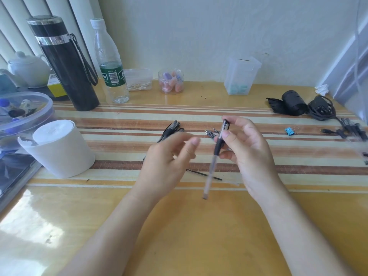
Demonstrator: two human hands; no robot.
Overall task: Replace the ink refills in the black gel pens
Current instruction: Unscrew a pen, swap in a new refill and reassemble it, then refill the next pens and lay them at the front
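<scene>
My right hand [245, 148] grips a gel pen [214, 162] near its capped black end, and the clear barrel slants down toward me above the table. My left hand [169, 156] hovers just left of the pen, blurred, fingers loosely curled and holding nothing. Behind the left hand lies a pile of black gel pens [171, 129]. A small bunch of refills [212, 133] lies behind the held pen. One loose refill [203, 174] lies flat on the striped mat below my hands.
A white paper roll [59, 148] stands at left, with a black flask [63, 62], a water bottle [110, 62] and a clear tub [23, 110] behind. Small jars [170, 81] line the wall. A blue binder clip [289, 131], black pouch [292, 104] and cables [322, 108] lie at right.
</scene>
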